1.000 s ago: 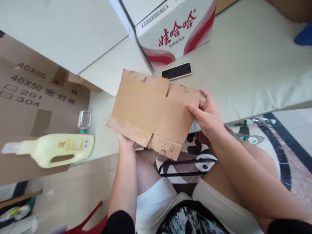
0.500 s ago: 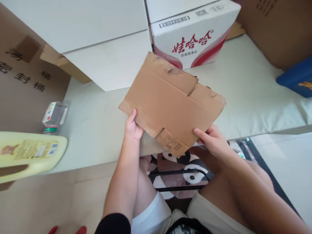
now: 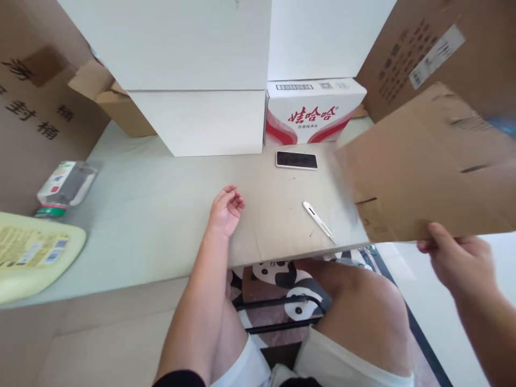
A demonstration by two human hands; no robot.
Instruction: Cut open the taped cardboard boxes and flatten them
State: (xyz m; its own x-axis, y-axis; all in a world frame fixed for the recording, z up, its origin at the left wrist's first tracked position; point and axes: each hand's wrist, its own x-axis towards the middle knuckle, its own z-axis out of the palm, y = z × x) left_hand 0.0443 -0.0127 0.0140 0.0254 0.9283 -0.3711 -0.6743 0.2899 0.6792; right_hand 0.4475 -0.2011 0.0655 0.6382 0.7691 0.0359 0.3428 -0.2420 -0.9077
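A flat piece of brown cardboard [image 3: 411, 177], slotted and creased, is raised over the table's right end. My right hand [image 3: 463, 258] grips its lower edge, thumb on the near face and fingers behind. Nothing is in my left hand [image 3: 228, 209], which rests at the table's front part with its palm turned up and fingers loosely curled. To the right of that hand lies a slim white tool [image 3: 317, 221], a pen or a craft knife; I cannot tell which. A phone [image 3: 296, 160] with a dark screen lies farther back.
White boxes [image 3: 197, 123] and a carton with red lettering [image 3: 312, 115] line the table's back. At left are a clear bottle on its side [image 3: 66, 185], a yellow jug [image 3: 44, 252] and a large brown carton [image 3: 36, 107]. Another large carton [image 3: 403, 64] stands at right.
The cardboard has swung from the middle to the right, carried by my right hand alone. My left hand has let go of it. The phone and slim white tool now show.
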